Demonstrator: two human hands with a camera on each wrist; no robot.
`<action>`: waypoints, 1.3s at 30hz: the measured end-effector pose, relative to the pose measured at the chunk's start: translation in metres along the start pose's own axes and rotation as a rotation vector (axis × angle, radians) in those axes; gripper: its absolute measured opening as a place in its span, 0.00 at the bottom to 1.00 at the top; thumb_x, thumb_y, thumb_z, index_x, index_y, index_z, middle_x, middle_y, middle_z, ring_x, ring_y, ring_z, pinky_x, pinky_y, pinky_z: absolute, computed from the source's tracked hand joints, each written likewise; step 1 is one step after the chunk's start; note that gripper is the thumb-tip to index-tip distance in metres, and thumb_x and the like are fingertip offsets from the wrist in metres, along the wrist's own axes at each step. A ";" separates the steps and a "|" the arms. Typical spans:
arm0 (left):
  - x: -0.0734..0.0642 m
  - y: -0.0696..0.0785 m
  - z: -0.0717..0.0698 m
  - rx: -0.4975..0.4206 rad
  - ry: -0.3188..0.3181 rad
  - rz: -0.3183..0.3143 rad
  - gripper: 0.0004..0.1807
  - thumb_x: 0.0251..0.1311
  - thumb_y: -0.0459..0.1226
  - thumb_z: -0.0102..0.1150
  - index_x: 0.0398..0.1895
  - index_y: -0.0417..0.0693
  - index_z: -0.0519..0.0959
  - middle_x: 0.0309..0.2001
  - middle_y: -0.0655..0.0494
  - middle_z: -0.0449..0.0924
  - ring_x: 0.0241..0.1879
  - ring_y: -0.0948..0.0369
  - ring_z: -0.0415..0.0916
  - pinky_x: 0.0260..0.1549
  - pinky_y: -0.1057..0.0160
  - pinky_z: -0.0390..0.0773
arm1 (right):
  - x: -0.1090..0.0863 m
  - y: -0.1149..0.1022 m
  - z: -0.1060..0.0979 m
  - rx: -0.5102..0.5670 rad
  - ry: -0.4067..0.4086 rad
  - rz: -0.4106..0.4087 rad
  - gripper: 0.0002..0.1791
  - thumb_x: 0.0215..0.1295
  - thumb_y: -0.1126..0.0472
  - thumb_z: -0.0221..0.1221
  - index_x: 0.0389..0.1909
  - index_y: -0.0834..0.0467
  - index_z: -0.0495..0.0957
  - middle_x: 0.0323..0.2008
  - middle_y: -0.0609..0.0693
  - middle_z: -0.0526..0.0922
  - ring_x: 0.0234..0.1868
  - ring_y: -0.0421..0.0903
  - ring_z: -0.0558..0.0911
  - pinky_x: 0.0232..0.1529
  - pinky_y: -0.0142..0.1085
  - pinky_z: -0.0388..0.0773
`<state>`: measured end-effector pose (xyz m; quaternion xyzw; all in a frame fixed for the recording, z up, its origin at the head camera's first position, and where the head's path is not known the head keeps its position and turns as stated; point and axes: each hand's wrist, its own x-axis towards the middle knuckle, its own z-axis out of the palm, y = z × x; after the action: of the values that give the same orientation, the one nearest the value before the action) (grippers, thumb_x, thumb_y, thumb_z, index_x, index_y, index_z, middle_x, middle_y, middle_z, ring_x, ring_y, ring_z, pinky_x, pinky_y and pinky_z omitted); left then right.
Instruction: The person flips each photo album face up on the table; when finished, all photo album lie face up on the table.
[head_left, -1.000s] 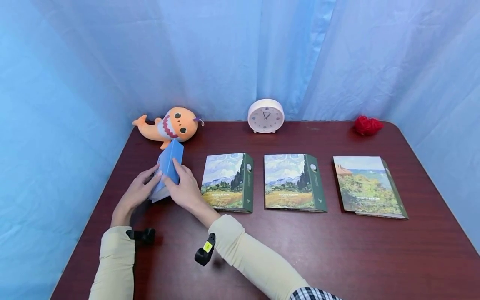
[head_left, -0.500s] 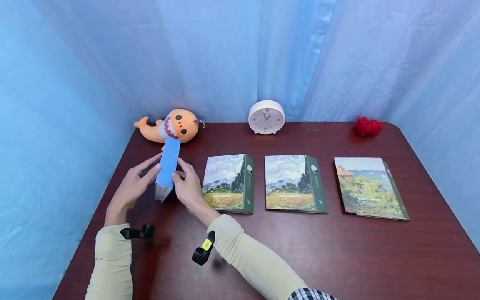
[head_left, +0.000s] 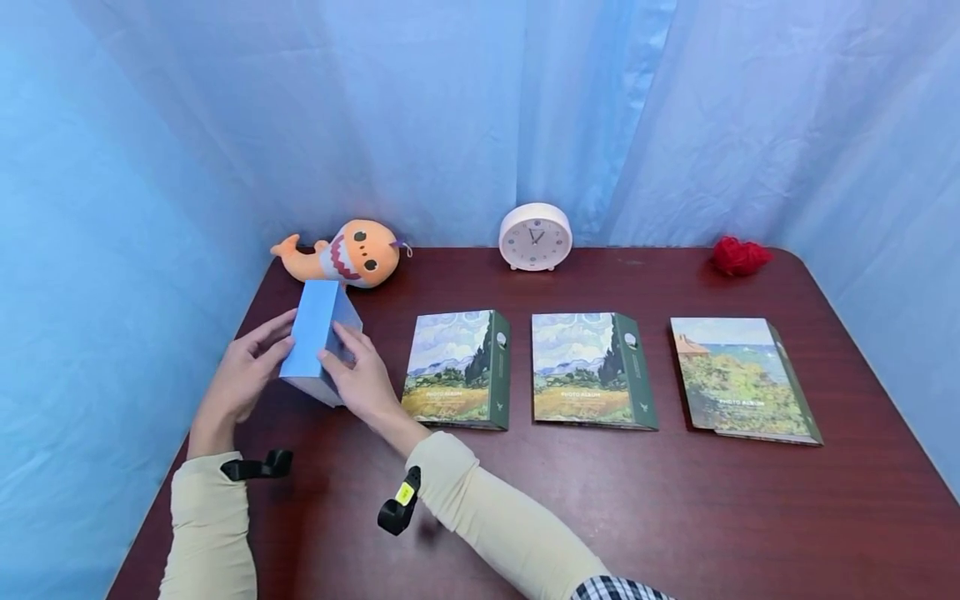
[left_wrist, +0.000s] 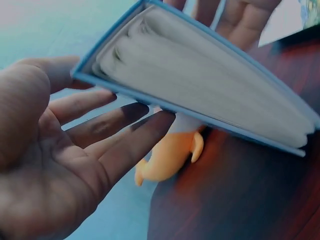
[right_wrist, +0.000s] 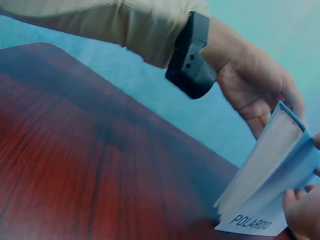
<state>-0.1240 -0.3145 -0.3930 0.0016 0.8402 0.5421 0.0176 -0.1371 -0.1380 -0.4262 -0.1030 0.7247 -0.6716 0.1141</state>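
A thick light-blue photo album [head_left: 310,333] stands spine up at the table's left side, held between both hands. My left hand [head_left: 242,371] holds its left cover, thumb near the spine edge. In the left wrist view, the white page edges [left_wrist: 195,80] fan out between the covers, and the left fingers [left_wrist: 135,145] lie along one cover. My right hand [head_left: 363,379] grips the right side, thumb and fingers on the cover by the spine. "POLAROID" is printed on the cover [right_wrist: 265,205] in the right wrist view, with the album's lower edge close to the tabletop.
Two matching landscape photo albums [head_left: 450,358] [head_left: 581,358] and one with a seaside picture [head_left: 738,367] lie in a row to the right. Behind are an orange shark plush [head_left: 367,254], a white clock [head_left: 536,237] and a red bundle [head_left: 738,256]. Blue curtains surround the table [head_left: 637,508].
The blue album has turned from a slanted pose to spine up and shifted left, its pages spreading wider below. Both hands have moved left with it. The other albums stay put.
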 end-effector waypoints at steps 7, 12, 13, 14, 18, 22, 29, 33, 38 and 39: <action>-0.002 -0.005 -0.009 0.181 0.098 -0.074 0.30 0.71 0.47 0.44 0.72 0.44 0.59 0.65 0.33 0.65 0.55 0.47 0.75 0.48 0.54 0.79 | -0.005 0.015 0.012 -0.201 -0.084 0.062 0.33 0.70 0.40 0.49 0.73 0.43 0.57 0.72 0.48 0.58 0.71 0.45 0.61 0.67 0.40 0.65; -0.007 -0.010 -0.012 0.206 0.125 -0.181 0.36 0.69 0.52 0.46 0.73 0.39 0.56 0.66 0.29 0.61 0.59 0.34 0.68 0.51 0.39 0.71 | -0.009 0.023 0.021 -0.347 -0.119 0.083 0.35 0.68 0.38 0.50 0.74 0.42 0.54 0.74 0.52 0.51 0.74 0.51 0.53 0.69 0.46 0.61; -0.007 -0.011 -0.013 0.217 0.125 -0.203 0.38 0.68 0.53 0.47 0.73 0.39 0.55 0.66 0.29 0.61 0.59 0.34 0.68 0.51 0.39 0.71 | -0.009 0.024 0.022 -0.386 -0.119 0.078 0.35 0.68 0.38 0.50 0.74 0.42 0.54 0.75 0.53 0.50 0.74 0.52 0.52 0.69 0.47 0.60; -0.007 -0.012 -0.013 0.224 0.122 -0.225 0.40 0.67 0.55 0.48 0.73 0.38 0.55 0.66 0.28 0.61 0.60 0.34 0.67 0.52 0.39 0.71 | -0.010 0.026 0.022 -0.421 -0.116 0.070 0.35 0.68 0.39 0.50 0.74 0.42 0.55 0.75 0.54 0.50 0.74 0.53 0.52 0.69 0.47 0.60; -0.006 -0.017 -0.015 0.270 0.107 -0.296 0.46 0.64 0.59 0.49 0.73 0.37 0.53 0.66 0.28 0.59 0.61 0.35 0.66 0.54 0.40 0.71 | -0.012 0.030 0.024 -0.515 -0.099 0.036 0.35 0.68 0.41 0.52 0.73 0.46 0.57 0.75 0.57 0.48 0.75 0.53 0.50 0.70 0.46 0.59; -0.006 -0.021 -0.018 0.321 0.078 -0.346 0.47 0.63 0.61 0.47 0.73 0.36 0.53 0.66 0.27 0.59 0.61 0.36 0.65 0.56 0.40 0.70 | -0.013 0.034 0.026 -0.547 -0.099 0.015 0.36 0.68 0.42 0.53 0.73 0.50 0.57 0.75 0.58 0.46 0.75 0.53 0.48 0.70 0.44 0.59; -0.005 -0.031 -0.022 0.368 0.055 -0.405 0.43 0.66 0.60 0.42 0.73 0.38 0.55 0.70 0.27 0.51 0.66 0.32 0.54 0.59 0.33 0.63 | -0.015 0.042 0.032 -0.652 -0.100 -0.033 0.38 0.67 0.41 0.54 0.74 0.51 0.56 0.76 0.56 0.44 0.76 0.50 0.47 0.69 0.39 0.62; -0.004 -0.040 -0.022 0.384 0.059 -0.426 0.41 0.68 0.59 0.40 0.73 0.40 0.56 0.71 0.29 0.50 0.69 0.33 0.50 0.60 0.32 0.59 | -0.014 0.044 0.034 -0.732 -0.083 -0.082 0.38 0.67 0.43 0.55 0.73 0.54 0.58 0.75 0.56 0.46 0.75 0.50 0.49 0.69 0.37 0.60; -0.005 -0.045 -0.018 0.382 0.080 -0.430 0.36 0.71 0.56 0.39 0.72 0.42 0.57 0.71 0.30 0.51 0.70 0.34 0.48 0.62 0.33 0.56 | -0.013 0.044 0.034 -0.794 -0.057 -0.142 0.37 0.66 0.45 0.57 0.70 0.59 0.62 0.74 0.57 0.50 0.74 0.50 0.53 0.70 0.35 0.59; -0.005 -0.046 -0.017 0.390 0.079 -0.425 0.35 0.71 0.55 0.39 0.72 0.42 0.57 0.71 0.30 0.51 0.70 0.34 0.48 0.63 0.33 0.56 | -0.013 0.044 0.035 -0.802 -0.055 -0.151 0.36 0.66 0.45 0.57 0.70 0.60 0.62 0.74 0.58 0.51 0.74 0.50 0.53 0.70 0.34 0.59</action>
<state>-0.1188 -0.3490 -0.4283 -0.1924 0.9100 0.3542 0.0975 -0.1137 -0.1635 -0.4723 -0.2102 0.9163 -0.3392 0.0346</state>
